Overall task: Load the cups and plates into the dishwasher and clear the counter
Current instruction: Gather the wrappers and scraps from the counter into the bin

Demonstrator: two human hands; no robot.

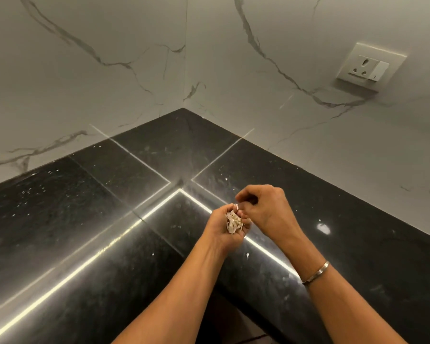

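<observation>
Over counter, scraps in left grip

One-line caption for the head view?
Left hand cups pale scraps above the black counter; right hand pinches at the pile.

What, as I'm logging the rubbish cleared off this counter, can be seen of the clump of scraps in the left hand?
The clump of scraps is a small, pale heap of off-white and beige shreds and flakes; what they are cannot be told. It lies loose in the cupped left hand, held above the black counter. The curled fingers of the right hand pinch at its top edge.
</observation>
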